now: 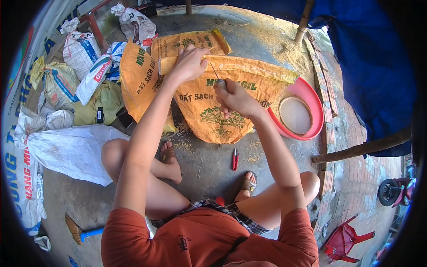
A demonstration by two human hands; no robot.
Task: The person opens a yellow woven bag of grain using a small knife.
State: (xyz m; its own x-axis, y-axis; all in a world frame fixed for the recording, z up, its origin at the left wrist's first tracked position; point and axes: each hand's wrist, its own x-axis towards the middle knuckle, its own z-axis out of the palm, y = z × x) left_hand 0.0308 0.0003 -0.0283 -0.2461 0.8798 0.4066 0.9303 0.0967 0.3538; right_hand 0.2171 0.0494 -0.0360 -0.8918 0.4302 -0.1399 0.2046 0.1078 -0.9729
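Observation:
An orange woven sack (218,118) with black print and a green tree stands in front of me, its top edge folded over in a pale yellow band. My left hand (190,66) is closed on the left end of that band. In my right hand (238,99) is a thin, straight awl (215,71), its metal shaft angled up and left toward the band near my left fingers. The fingers wrap its short handle. Another orange sack (138,84) leans at the left, and one more orange sack (195,42) lies behind.
A pink basin (316,122) with a round sieve (295,115) stands at the right. Red-handled thread snips (235,159) lie on the floor between my feet. White sacks (80,51) crowd the left. Loose grain (284,49) spreads behind, beside a wooden post (304,22).

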